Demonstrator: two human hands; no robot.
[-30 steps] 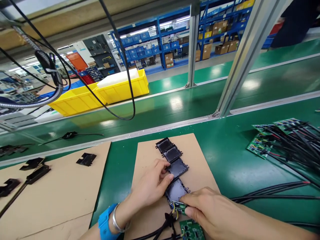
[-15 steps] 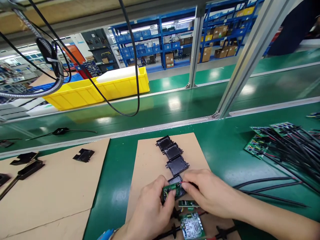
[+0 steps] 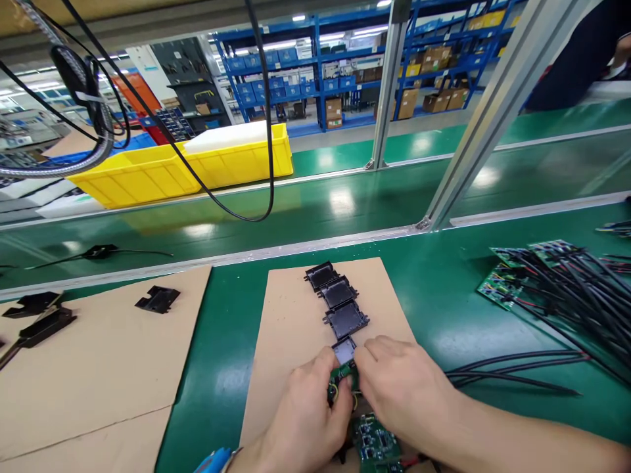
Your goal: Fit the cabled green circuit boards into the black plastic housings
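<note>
Leftmost, loose black plastic parts (image 3: pixel 156 299) lie on a cardboard sheet (image 3: pixel 98 368) on the green desk (image 3: pixel 444 295), untouched. Centre, a second cardboard sheet (image 3: pixel 290 328) carries a row of black housing trays (image 3: pixel 338 302); the three far ones look empty, so judged from this, most of the row is not yet filled. Left hand (image 3: pixel 308 410) is closed, pinching a small green circuit board (image 3: pixel 341 380) at the nearest tray (image 3: pixel 344 350). Right hand (image 3: pixel 401 387) is closed too, fingers on the same board from the other side; seating looks in progress, not finished. Another green board (image 3: pixel 374 445) sits just below the hands. Far right, a pile of wired boards (image 3: pixel 542 276) waits, well apart. Yellow bins (image 3: pixel 197 171) behind. No brand, label or writing is readable.
</note>
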